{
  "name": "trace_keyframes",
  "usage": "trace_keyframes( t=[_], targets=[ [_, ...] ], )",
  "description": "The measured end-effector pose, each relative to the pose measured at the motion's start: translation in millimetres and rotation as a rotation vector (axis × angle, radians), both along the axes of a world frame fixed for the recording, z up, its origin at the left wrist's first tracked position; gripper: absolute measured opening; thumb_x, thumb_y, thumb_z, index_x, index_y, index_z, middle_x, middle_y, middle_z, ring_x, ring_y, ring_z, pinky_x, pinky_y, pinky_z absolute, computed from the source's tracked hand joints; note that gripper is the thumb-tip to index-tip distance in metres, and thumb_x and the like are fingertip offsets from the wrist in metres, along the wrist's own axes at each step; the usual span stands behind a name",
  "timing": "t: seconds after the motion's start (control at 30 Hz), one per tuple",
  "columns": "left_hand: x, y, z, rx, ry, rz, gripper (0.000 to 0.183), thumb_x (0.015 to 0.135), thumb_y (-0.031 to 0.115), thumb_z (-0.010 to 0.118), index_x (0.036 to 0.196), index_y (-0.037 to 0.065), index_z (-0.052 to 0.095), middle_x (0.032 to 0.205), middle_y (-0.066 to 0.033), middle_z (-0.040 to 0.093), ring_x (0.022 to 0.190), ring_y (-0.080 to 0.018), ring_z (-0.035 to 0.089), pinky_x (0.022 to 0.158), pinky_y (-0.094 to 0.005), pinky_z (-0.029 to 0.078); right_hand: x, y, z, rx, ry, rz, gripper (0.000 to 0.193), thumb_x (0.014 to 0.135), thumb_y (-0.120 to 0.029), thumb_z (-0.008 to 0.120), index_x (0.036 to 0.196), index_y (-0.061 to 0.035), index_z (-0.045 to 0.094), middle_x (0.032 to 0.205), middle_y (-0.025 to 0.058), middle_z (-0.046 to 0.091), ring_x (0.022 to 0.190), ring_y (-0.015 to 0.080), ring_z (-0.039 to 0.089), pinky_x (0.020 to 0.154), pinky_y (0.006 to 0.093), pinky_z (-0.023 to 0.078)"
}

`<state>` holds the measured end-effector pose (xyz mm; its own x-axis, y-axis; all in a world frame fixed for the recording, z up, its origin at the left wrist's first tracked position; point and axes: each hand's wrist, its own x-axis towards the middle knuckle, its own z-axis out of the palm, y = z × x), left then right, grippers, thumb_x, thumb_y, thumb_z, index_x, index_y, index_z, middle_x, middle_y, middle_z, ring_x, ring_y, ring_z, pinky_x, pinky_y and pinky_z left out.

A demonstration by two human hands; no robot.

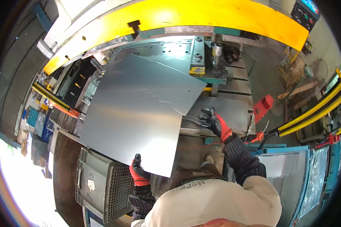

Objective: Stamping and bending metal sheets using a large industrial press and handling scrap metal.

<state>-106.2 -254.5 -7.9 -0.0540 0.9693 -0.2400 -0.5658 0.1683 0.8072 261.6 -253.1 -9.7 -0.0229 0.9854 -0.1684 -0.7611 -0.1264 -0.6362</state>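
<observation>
A large flat grey metal sheet (136, 106) lies tilted across the front of the press, its far end over the perforated die plate (174, 47). My left hand (140, 172), in a black and red glove, grips the sheet's near edge with the thumb on top and the fingers hidden underneath. Off the sheet's right edge, my right hand (213, 122) is raised with its gloved fingers spread and nothing in them. Beneath that hand is a smaller flat plate (229, 111) on the press bed. A few pale, thin lines mark the big sheet's surface.
Overhead runs a yellow press beam (201, 13). A grey plastic crate (94, 181) stands at the near left. Yellow-black guard bars (310, 109) flank the right side, by a red bracket (262, 108). A blue-framed cart (288, 170) is at the near right. A control panel (305, 15) hangs far right.
</observation>
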Motion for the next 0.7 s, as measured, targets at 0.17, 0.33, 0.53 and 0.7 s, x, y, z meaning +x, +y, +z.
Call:
trace_keyframes(
  t=[0.17,0.33,0.53,0.7],
  targets=[
    [3.3,-9.9,9.7,0.046,0.172,0.022,0.028,0.077,0.014,0.037,0.094,-0.006,0.048,0.095,-0.0115,0.05,0.083,-0.0198,0.049,0.082,-0.0303,0.035,-28.0,101.9,-6.0,0.187,-0.074,-0.272,0.035,0.079,-0.03,0.042,0.1,-0.0023,0.044,0.08,-0.0003,0.05,0.069,0.008,0.047,0.057,0.022,0.038],
    [-6.1,-7.3,-3.9,0.075,0.18,0.017,0.03,0.076,0.014,0.036,0.093,-0.008,0.049,0.095,-0.0141,0.051,0.087,-0.0197,0.048,0.083,-0.0314,0.035,-28.1,94.7,16.4,0.078,-0.868,-0.624,0.019,0.078,-0.016,0.046,0.083,-0.0001,0.053,0.072,-0.002,0.052,0.059,0.0067,0.046,0.054,0.022,0.038],
    [1.1,-9.2,16.5,0.173,0.386,-0.099,0.024,0.077,0.013,0.039,0.082,-0.006,0.051,0.08,-0.0099,0.053,0.074,-0.016,0.051,0.07,-0.0297,0.041,3.0,-28.9,76.4,0.296,-0.179,-0.586,0.033,0.075,-0.018,0.047,0.1,0.0027,0.046,0.096,0.0082,0.05,0.087,0.0156,0.048,0.076,0.0257,0.038],
    [2.0,-6.4,16.7,-0.059,-0.129,0.047,0.024,0.076,0.015,0.039,0.088,-0.003,0.05,0.086,-0.0094,0.053,0.08,-0.0213,0.05,0.076,-0.0338,0.04,21.6,-152.8,97.5,0.188,-0.187,-0.652,0.028,0.077,-0.015,0.043,0.1,-0.0002,0.044,0.09,0.0093,0.052,0.079,0.0182,0.052,0.069,0.0304,0.043]
  ],
)
